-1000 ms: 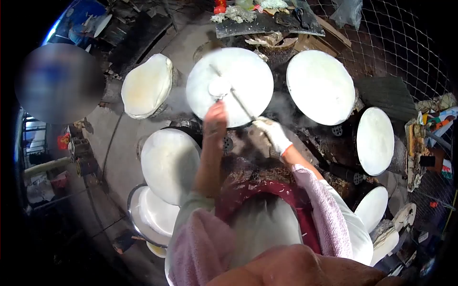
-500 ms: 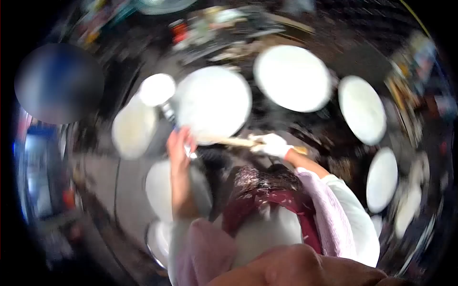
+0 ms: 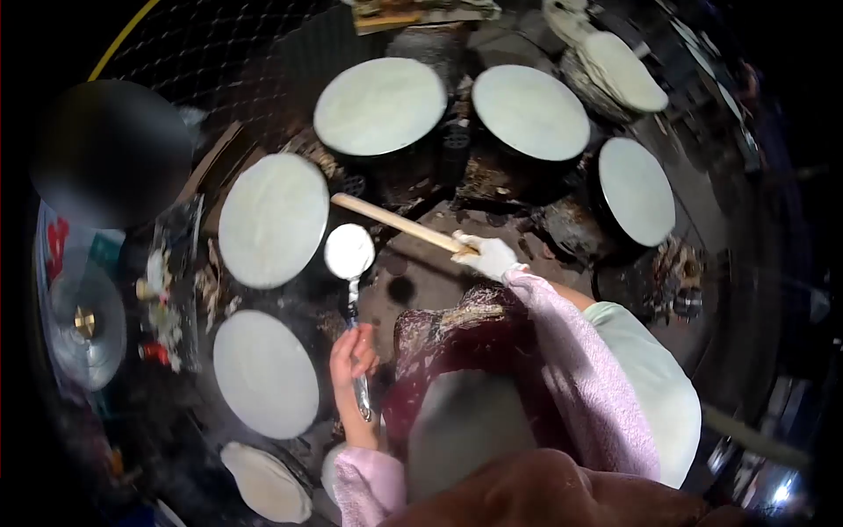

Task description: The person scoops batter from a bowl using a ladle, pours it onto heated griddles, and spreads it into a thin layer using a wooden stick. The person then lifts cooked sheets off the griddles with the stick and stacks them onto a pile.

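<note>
My left hand is closed around the handle of a ladle, whose round bowl is full of white batter. The ladle is over the dark floor, right of a round white-coated griddle. My right hand, in a white glove, grips the end of a flat wooden stick. The stick slants up and left, its far end near that griddle's right edge. Another white-coated griddle lies left of my left hand.
More white-coated griddles stand in an arc: top centre, top right and right. Stacked flat sheets lie at the upper right, and a folded pale sheet at the lower left. Wire mesh is behind.
The view has swung round to the right, so the griddles appear in new places. The ladle and the stick, both still held, are now above the floor between the griddles.
</note>
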